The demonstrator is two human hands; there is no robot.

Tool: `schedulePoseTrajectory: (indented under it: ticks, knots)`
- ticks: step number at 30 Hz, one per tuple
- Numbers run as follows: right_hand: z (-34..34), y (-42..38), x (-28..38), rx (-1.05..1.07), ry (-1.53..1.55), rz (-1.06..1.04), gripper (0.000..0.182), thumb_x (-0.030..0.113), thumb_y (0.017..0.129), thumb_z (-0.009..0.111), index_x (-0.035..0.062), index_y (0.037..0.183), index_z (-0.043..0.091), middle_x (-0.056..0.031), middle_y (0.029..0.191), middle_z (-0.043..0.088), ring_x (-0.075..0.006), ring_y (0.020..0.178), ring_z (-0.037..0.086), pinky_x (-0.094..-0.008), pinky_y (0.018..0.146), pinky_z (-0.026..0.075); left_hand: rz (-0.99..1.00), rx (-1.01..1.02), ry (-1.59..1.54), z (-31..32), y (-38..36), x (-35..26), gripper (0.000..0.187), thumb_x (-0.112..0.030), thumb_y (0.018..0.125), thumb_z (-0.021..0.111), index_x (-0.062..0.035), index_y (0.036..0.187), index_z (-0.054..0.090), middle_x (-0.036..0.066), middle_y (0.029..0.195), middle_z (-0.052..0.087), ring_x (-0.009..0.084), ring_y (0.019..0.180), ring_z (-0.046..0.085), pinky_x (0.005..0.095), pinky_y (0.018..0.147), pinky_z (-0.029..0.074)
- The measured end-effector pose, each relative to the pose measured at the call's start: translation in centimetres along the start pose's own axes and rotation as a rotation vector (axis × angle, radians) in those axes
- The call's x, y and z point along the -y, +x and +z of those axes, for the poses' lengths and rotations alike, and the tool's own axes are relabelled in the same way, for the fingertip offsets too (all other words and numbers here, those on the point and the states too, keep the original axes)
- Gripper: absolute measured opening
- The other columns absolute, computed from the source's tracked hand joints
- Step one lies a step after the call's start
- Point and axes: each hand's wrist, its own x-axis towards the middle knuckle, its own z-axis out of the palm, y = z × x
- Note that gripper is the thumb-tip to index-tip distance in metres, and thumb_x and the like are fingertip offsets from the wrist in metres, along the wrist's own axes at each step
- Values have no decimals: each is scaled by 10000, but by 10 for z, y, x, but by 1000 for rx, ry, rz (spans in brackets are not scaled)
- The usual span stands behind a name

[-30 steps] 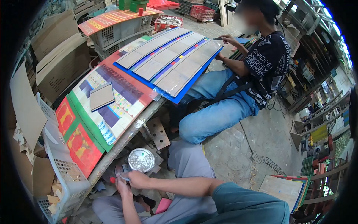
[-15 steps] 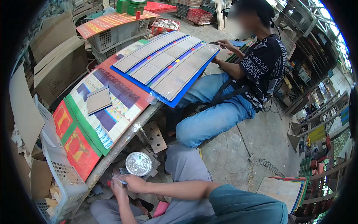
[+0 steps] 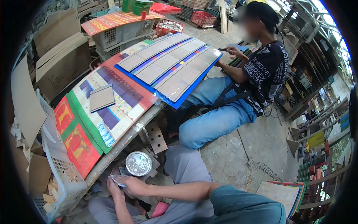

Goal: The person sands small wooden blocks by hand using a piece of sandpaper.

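Low over my lap, my left hand [image 3: 115, 188] and my right hand [image 3: 135, 185] are brought together. Both are closed around a crumpled white cloth [image 3: 118, 181], which shows partly between the fingers; whether anything is wrapped inside it is hidden. Just beyond my right hand is a round metal can [image 3: 138, 163] with a shiny, smeared top. Beside my leg lies a pink flat piece [image 3: 160, 209].
A slanted table with a printed banner [image 3: 128, 108] carries a loose square panel [image 3: 101, 98] and long striped boards on a blue sheet [image 3: 179, 104]. A white basket [image 3: 69, 179] of wooden offcuts stands left. A co-worker [image 3: 261, 71] sits opposite, holding a dark tool.
A red bit that showed at my left hand is out of sight now, and more of the white cloth shows. Both hands have shifted slightly. The view has turned a little.
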Motion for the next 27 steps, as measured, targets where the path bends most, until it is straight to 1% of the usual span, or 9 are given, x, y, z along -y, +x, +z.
schedulePoseTrajectory:
  ticks: [2,3,7,10,11,14,18,20,27]
  knots:
    - [1,3,-6,-11,82,110,541,-71,725,440,5,1261,461,-225,1218,522,-384,1085,527,-427,947,416,-58,25,50,7,-13,-3,311,-288,966,396,-53,1143,498,83,1050,567,206,927,581,341,751,491]
    - [-34,19,23,317,106,527,536,-74,727,431,4,1256,467,-230,1244,500,-377,1125,504,-403,983,396,-1,108,97,-5,-1,13,314,-310,959,415,-73,1147,499,83,1040,566,203,935,573,354,735,491]
    - [-7,9,8,-155,10,-70,514,-77,740,419,18,1240,486,-244,1123,569,-381,1000,576,-402,847,466,12,-25,-34,6,-6,-3,322,-328,949,444,-71,1125,523,83,1051,564,194,980,551,349,717,484]
    - [-7,9,11,-232,-5,-202,530,-78,736,436,28,1254,477,-246,1062,588,-368,903,610,-400,771,481,36,29,28,6,-15,-22,319,-329,946,450,-72,1118,529,83,997,575,193,894,575,334,652,487]
    - [-15,7,14,5,162,198,541,-52,727,476,40,1260,480,-249,1005,602,-360,854,623,-386,760,485,33,76,54,11,-27,-30,315,-332,948,448,-73,1105,535,76,897,582,183,769,582,320,566,474]
    - [-34,16,15,139,168,417,535,-24,729,501,54,1258,491,-250,913,616,-363,805,631,-388,739,486,70,222,84,16,-32,-36,294,-335,948,450,-68,1029,544,71,793,571,173,683,571,310,493,447]
    - [-24,16,10,-27,178,186,600,-32,707,455,71,1299,462,-277,920,605,-390,803,624,-400,731,480,516,-41,647,6,-14,-14,270,-288,942,482,-25,894,518,66,744,552,126,692,528,292,608,439]
    - [-15,14,4,-103,212,131,643,-54,670,426,66,1301,459,-287,950,587,-412,819,610,-411,742,475,481,-4,671,1,-12,-14,261,-263,938,488,-8,893,517,64,766,557,107,708,508,283,657,430]
    - [-51,17,25,324,75,258,613,-83,645,434,48,1239,507,-204,1142,577,-361,1049,560,-403,938,425,635,-345,515,7,-23,-29,362,-325,959,424,28,996,498,175,952,576,225,846,545,361,782,433]
